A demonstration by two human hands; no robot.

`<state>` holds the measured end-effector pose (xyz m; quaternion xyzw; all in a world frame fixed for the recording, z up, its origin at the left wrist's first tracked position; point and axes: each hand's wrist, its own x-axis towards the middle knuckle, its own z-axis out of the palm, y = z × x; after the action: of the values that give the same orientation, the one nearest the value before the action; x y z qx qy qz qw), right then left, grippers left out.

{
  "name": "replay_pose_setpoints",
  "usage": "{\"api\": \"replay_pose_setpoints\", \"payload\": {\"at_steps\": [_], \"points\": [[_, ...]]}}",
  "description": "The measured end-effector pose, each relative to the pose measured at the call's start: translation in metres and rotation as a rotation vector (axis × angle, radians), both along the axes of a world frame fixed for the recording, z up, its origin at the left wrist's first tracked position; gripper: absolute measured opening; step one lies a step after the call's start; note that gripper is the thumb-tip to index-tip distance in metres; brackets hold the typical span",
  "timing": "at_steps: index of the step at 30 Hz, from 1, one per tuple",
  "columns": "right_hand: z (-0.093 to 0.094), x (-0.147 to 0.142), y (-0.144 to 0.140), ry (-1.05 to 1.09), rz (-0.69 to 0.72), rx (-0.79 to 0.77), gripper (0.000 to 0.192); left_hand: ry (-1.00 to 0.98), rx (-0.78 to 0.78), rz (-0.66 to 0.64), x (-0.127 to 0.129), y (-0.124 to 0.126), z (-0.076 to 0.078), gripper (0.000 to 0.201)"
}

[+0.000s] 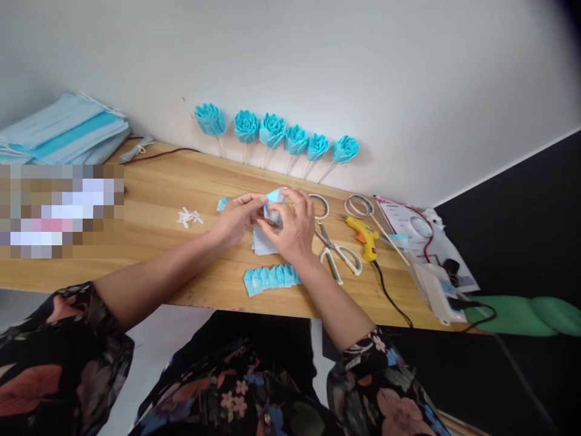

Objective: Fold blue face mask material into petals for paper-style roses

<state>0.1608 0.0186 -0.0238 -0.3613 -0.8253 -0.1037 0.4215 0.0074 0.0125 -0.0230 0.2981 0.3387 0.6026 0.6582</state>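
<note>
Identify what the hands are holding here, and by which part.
Both the left hand and right hand pinch a small folded light-blue piece at its opposite ends, above the table.

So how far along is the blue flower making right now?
Done: six blue flowers on sticks lean against the wall. In hand: left hand and right hand fold a blue piece over the table. Left: a row of folded blue pieces and a stack of masks lie unassembled.
</note>
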Motion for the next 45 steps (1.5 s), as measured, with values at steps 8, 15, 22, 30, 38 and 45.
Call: {"api": "replay_pose_setpoints", "payload": {"at_steps": [8,15,22,30,38,45], "points": [[-0.001,0.005,0.003,0.097,-0.031,-0.009,0.007,-0.011,-0.003,-0.026,0.001,-0.004,0.005,0.008],[-0.001,0.013,0.007,0.260,0.024,-0.131,0.009,0.079,0.012,-0.078,0.001,-0.006,0.006,0.012],[0.000,0.017,0.010,0.477,0.142,-0.431,0.012,0.201,0.031,-0.090,0.000,-0.006,0.004,0.017],[-0.007,0.018,0.017,0.746,0.251,-0.853,0.020,0.325,0.040,-0.065,-0.002,-0.007,0.006,0.016],[-0.011,0.017,0.019,0.788,0.296,-0.878,0.022,0.376,0.054,-0.050,0.000,-0.004,0.003,0.017],[-0.010,0.018,0.018,0.712,0.306,-0.871,0.013,0.469,0.066,-0.021,0.000,-0.004,0.005,0.017]]}}
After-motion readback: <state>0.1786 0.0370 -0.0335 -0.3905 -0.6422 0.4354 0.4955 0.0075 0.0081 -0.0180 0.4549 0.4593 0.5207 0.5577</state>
